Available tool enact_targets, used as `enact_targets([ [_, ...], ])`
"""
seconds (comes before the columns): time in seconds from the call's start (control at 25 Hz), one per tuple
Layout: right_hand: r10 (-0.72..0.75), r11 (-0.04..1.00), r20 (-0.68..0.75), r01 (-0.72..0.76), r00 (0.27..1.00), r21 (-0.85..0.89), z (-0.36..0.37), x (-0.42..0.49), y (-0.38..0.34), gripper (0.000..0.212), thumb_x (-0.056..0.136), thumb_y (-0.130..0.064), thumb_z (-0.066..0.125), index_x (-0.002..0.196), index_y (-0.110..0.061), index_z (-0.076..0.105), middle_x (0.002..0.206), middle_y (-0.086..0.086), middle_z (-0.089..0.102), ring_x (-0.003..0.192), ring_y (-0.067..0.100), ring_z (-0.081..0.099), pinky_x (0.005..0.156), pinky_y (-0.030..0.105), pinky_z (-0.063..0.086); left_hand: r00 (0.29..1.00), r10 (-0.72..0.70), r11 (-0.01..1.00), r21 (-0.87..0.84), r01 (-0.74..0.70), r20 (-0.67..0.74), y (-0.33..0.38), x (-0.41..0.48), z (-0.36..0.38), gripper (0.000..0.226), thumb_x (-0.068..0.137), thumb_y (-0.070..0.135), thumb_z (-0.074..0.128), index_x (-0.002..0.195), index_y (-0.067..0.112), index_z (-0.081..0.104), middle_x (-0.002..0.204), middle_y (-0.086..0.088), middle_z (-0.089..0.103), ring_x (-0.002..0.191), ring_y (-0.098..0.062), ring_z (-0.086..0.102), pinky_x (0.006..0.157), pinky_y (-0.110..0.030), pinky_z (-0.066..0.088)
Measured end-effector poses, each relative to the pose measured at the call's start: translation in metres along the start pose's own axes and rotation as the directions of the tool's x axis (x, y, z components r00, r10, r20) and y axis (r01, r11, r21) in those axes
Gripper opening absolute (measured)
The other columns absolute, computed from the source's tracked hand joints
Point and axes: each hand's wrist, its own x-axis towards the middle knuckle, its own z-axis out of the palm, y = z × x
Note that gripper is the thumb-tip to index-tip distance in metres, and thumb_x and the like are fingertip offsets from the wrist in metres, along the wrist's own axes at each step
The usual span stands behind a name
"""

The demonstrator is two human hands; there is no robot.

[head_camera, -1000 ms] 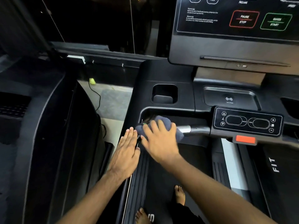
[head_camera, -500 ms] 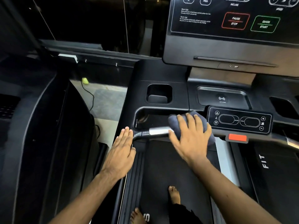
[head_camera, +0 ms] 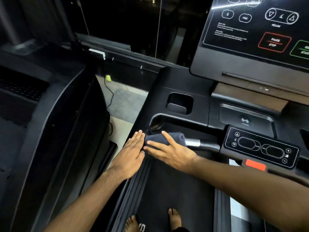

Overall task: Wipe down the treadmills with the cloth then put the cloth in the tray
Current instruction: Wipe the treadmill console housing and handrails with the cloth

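A dark grey cloth (head_camera: 168,137) is wrapped over the left end of the treadmill's front handlebar (head_camera: 194,142). My right hand (head_camera: 170,152) presses down on the cloth with its fingers spread over it. Flat and open, my left hand (head_camera: 131,154) rests on the treadmill's left side rail, its fingertips touching the cloth's left edge. A rectangular tray recess (head_camera: 179,102) sits in the black console just above the handlebar. The treadmill belt (head_camera: 175,190) runs below my arms, with my bare feet on it.
A small control pad (head_camera: 260,147) with a red stop tab (head_camera: 255,164) sits right of the cloth. The big display panel (head_camera: 260,36) stands above. A second treadmill (head_camera: 50,123) fills the left. A cable and a yellow-green ball (head_camera: 108,78) lie on the floor between them.
My right hand has slid the cloth back left along the handlebar, from beside the control pad to the bar's left end. My left hand has stayed on the side rail.
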Motion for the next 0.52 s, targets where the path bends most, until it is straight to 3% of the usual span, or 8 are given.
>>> enact_targets([
  [0.08,-0.006,1.0,-0.007,0.005,1.0,-0.025,0.018,-0.03,0.001,0.071,0.101,-0.035,0.042,0.159,-0.009,0.01,0.159,0.024,-0.027,0.144,0.046,-0.029,0.109,0.079,0.004,1.0,0.002,1.0,0.018,-0.002,0.011,0.0,-0.001,0.001,0.062,0.102,0.019,0.035,0.155,0.018,0.002,0.161,0.009,-0.009,0.142,0.004,-0.017,0.109,-0.011,-0.015],
  [0.2,-0.145,0.98,0.114,0.159,0.983,-0.123,0.02,-0.043,-0.003,0.06,0.098,-0.028,0.048,0.154,-0.012,0.034,0.161,0.029,-0.015,0.141,0.051,-0.031,0.102,0.085,-0.001,1.0,-0.013,0.999,0.038,0.013,0.0,0.003,-0.003,0.005,0.064,0.102,0.02,0.034,0.155,0.02,-0.002,0.159,0.011,-0.014,0.141,0.003,-0.02,0.107,-0.011,-0.018],
  [0.28,-0.177,0.969,0.153,0.2,0.972,-0.146,0.0,-0.013,-0.004,0.061,0.098,-0.028,0.049,0.155,-0.013,0.032,0.162,0.025,-0.016,0.143,0.047,-0.03,0.107,0.08,0.0,1.0,-0.017,0.999,0.047,0.017,-0.003,0.004,-0.003,0.006,0.064,0.102,0.02,0.034,0.155,0.019,-0.002,0.16,0.01,-0.014,0.141,0.003,-0.021,0.107,-0.011,-0.019],
  [0.36,-0.125,0.981,0.11,0.139,0.986,-0.132,-0.002,-0.011,0.001,0.061,0.101,-0.033,0.046,0.156,-0.014,0.028,0.161,0.024,-0.022,0.143,0.045,-0.032,0.109,0.079,0.0,1.0,-0.014,0.998,0.056,0.014,0.0,0.001,-0.002,0.005,0.064,0.102,0.02,0.034,0.155,0.019,-0.002,0.159,0.01,-0.014,0.142,0.002,-0.02,0.107,-0.011,-0.019],
  [0.52,-0.137,0.973,0.166,0.164,0.977,-0.164,0.03,-0.067,-0.002,0.053,0.099,-0.03,0.046,0.15,-0.015,0.044,0.163,0.025,-0.014,0.137,0.051,-0.039,0.098,0.087,-0.003,1.0,-0.019,0.998,0.064,0.019,-0.002,0.001,-0.006,0.009,0.064,0.102,0.022,0.033,0.154,0.022,-0.004,0.159,0.012,-0.015,0.143,0.003,-0.02,0.113,-0.017,-0.015],
])
